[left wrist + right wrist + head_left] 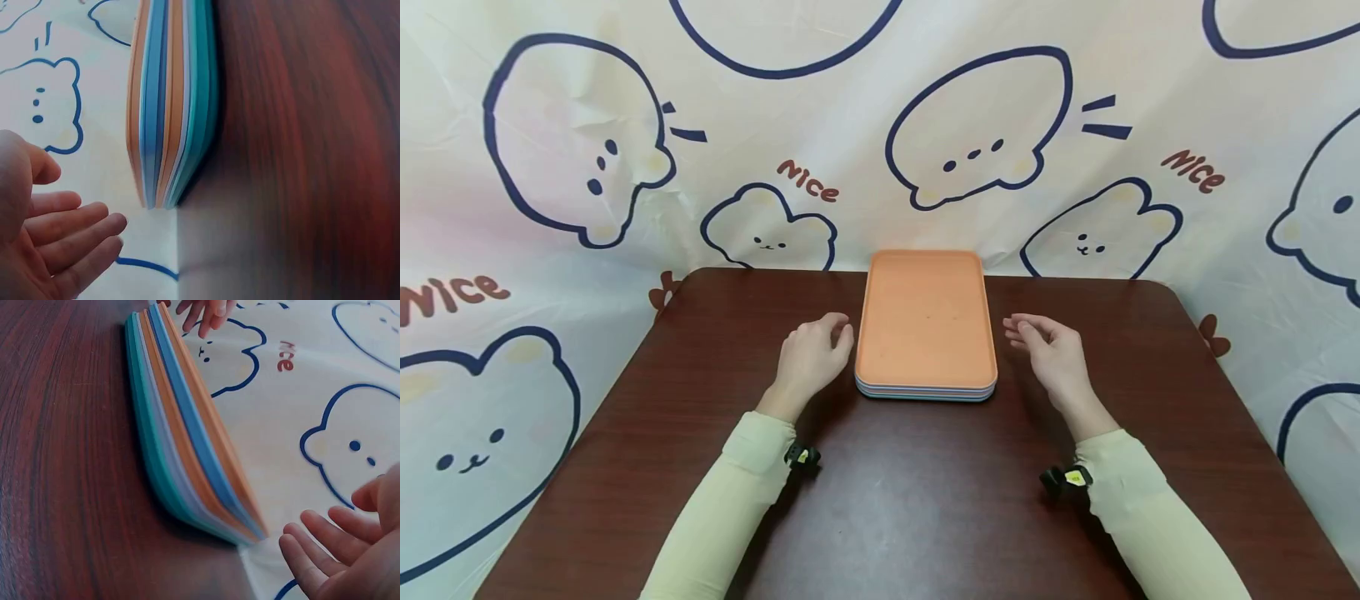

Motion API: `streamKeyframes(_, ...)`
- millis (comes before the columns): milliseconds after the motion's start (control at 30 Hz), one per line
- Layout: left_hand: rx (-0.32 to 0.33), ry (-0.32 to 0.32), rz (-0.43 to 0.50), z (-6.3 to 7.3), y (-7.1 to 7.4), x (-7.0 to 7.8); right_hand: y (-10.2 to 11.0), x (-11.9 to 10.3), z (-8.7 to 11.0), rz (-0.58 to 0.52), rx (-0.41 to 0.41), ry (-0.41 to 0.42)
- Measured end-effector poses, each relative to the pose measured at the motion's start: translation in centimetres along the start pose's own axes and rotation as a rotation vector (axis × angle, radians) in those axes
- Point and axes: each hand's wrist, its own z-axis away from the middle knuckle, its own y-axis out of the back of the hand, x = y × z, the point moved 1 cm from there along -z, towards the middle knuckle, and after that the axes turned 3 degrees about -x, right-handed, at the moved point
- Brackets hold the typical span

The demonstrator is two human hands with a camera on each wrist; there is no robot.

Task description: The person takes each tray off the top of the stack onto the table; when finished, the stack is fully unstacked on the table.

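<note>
A stack of several rectangular trays (927,321) lies flat at the far middle of the table, an orange one on top. In the left wrist view the edges of the tray stack (169,106) show orange, blue, grey and teal layers. Just left of the stack hovers my left hand (812,358), fingers loosely bent, holding nothing. To the right of it my right hand (1054,358) is held with fingers relaxed, a small gap away from the trays. In the right wrist view, the right hand (350,550) also appears apart from the stack (187,431).
The dark brown wooden table (910,500) reaches back to a pale cloth backdrop (865,125) printed with blue bear outlines and "Nice". Small black devices are strapped at the left wrist (802,457) and right wrist (1066,481).
</note>
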Motion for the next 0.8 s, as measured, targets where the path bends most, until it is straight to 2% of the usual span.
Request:
streamKeyframes(67, -0.023, 0.052, 0.053, -0.3, -0.4, 0.0, -0.2, 0.5, -0.4, -0.103, 0.014, -0.058)
streamKeyframes(133, -0.061, 0.099, 0.079, -0.6, -0.8, 0.0, -0.4, 1.0, -0.6, -0.157, 0.023, -0.113)
streamKeyframes(267, -0.139, 0.164, 0.103, -1.1, -1.9, 0.0, -1.2, 2.2, -1.1, -0.22, 0.013, -0.182)
streamKeyframes(367, -0.164, 0.199, 0.127, -1.4, -2.7, -0.1, -2.1, 2.9, -1.4, -0.251, -0.003, -0.201)
streamKeyframes(533, -0.184, 0.247, 0.114, -1.8, -3.2, 0.1, -3.1, 3.5, -1.4, -0.233, -0.022, -0.234)
streamKeyframes(667, -0.169, 0.244, 0.088, -2.0, -3.2, 0.3, -3.5, 3.9, -1.5, -0.21, -0.018, -0.249)
streamKeyframes(800, -0.152, 0.267, 0.114, -1.9, -3.2, 0.3, -3.6, 3.8, -1.6, -0.199, -0.009, -0.255)
